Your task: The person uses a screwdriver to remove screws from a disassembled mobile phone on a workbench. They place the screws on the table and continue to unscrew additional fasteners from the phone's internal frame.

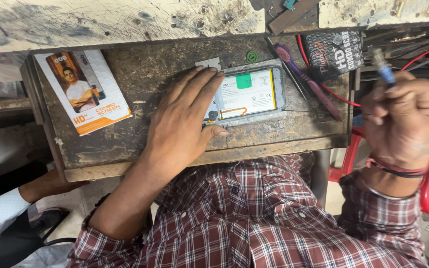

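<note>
Left hand [184,119] lies flat and open, pinning the opened phone [249,97] to the worn tabletop [140,74]. Right hand [405,121] is fisted around a blue-tipped tool [384,69], blurred. Best keep the phone pressed firm.

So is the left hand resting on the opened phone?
Yes, the left hand lies flat on the left end of the opened phone on the wooden bench.
</note>
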